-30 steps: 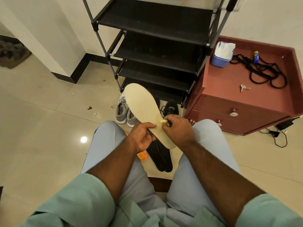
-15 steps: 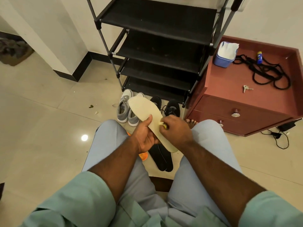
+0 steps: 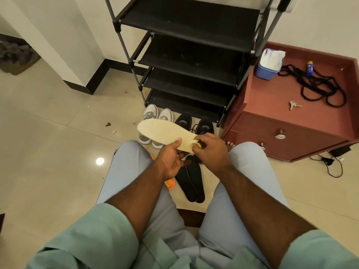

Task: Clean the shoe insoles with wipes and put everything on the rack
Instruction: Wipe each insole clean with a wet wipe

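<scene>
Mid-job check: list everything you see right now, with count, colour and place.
insole: 1, cream, held above the shoes
wipe: 1, whitish, on the insole's heel end
black insoles: 2, floor between the knees
grey shoes: 2, before the rack
black shoes: 2, beside the grey shoes
rack: 1, black, shelves bare
wipes tub: 1, blue, on the cabinet
cabinet: 1, reddish
cord: black, cabinet top
keys: cabinet top
left hand: holds the insole
right hand: pinches the wipe
</scene>
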Motion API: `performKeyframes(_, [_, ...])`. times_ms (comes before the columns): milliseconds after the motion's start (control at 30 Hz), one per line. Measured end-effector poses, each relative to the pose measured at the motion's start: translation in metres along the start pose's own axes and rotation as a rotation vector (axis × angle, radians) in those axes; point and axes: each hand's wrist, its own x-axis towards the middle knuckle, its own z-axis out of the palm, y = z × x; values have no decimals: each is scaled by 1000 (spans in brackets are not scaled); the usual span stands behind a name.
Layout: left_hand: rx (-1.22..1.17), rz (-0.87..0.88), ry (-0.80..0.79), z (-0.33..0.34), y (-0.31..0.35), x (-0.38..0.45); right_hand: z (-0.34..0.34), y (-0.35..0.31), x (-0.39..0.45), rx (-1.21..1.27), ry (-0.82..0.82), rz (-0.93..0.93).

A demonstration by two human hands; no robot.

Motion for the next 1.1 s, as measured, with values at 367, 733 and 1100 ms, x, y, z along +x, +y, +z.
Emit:
performKeyframes(367, [183, 91, 115, -2, 0, 5, 2, 3, 5, -99, -45, 28])
performKeyframes(733, [-257, -29, -200, -1, 8, -2, 0, 7, 8, -36, 26, 43])
performKeyframes(1100, [-290, -12, -165, 1, 7, -3, 1, -1, 3, -115, 4, -30])
